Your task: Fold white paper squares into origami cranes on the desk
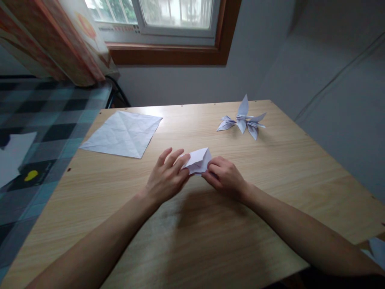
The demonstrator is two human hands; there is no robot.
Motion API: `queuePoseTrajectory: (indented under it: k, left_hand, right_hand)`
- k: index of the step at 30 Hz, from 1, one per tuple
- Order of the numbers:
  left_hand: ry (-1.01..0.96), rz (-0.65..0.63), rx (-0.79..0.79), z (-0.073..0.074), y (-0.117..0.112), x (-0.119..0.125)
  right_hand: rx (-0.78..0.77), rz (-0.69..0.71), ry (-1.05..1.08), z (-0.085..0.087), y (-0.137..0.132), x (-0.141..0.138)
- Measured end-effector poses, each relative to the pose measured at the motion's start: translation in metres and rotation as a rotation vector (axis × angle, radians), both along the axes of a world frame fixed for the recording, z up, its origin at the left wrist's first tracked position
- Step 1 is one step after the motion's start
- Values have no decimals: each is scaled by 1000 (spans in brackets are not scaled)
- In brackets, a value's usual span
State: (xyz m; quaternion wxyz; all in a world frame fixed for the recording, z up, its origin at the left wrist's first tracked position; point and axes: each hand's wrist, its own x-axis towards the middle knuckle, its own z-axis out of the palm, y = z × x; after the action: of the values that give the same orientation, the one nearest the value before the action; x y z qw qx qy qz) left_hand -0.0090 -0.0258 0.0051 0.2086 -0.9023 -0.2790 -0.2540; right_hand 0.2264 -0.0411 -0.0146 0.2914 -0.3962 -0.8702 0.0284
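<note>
One small white folded-paper packet (198,156) on the pale wooden counter (150,257) looks partway done imo, a few folds in but one flap not pressed flat yet. Left hand (168,174) lightly grips its left end, outer fingers loosely spread; right hand (227,176) pinches its right corner. Beyond it: creased white paper sheet (126,134) leftward, spread out, and pointy white folded-paper pieces (241,124) rightward, seemingly finished

Seeing bare left hand (168,174), bare right hand (225,176), bare forearms (111,235) over bench (270,164), both tapering toward slim wrists (246,192).
</note>
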Motion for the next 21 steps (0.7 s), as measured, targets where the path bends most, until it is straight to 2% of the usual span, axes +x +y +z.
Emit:
queuePoseTrajectory:
  k: [6, 12, 15, 21]
  left_hand:
    - [-125, -28, -152, -2, 3, 5]
    - [-198, 100, -367, -5, 5, 7]
    - [-166, 94, -363, -4, 4, 5]
    - [-79, -58, -291, -3, 7, -1]
  right_hand:
    - [-35, -29, 12, 0, -1, -3]
    - [-70, -37, 30, 0, -2, -5]
    - [-42, -13, -1, 0, -2, -3]
    - [23, 104, -57, 1, -3, -1]
